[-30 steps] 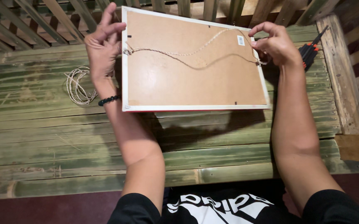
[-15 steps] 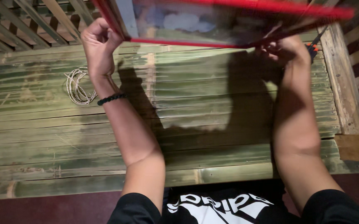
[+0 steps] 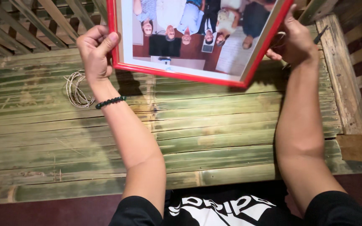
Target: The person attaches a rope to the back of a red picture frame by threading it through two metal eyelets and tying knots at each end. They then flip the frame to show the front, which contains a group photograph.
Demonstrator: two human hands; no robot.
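Picture frame: red, glass side up, lifted over bench's far edge.
Left hand: clenched on left rail.
Right hand: gripping right rail.
Advice: keep level, grips firm.
Twine coil: on bamboo bench, left.

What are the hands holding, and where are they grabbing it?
Both hands hold a red picture frame above the bamboo table. The left hand grips its left edge; the right hand grips its right edge.

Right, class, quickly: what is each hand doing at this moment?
Left hand: closed on the left edge of the red picture frame.
Right hand: closed on the frame's right edge.
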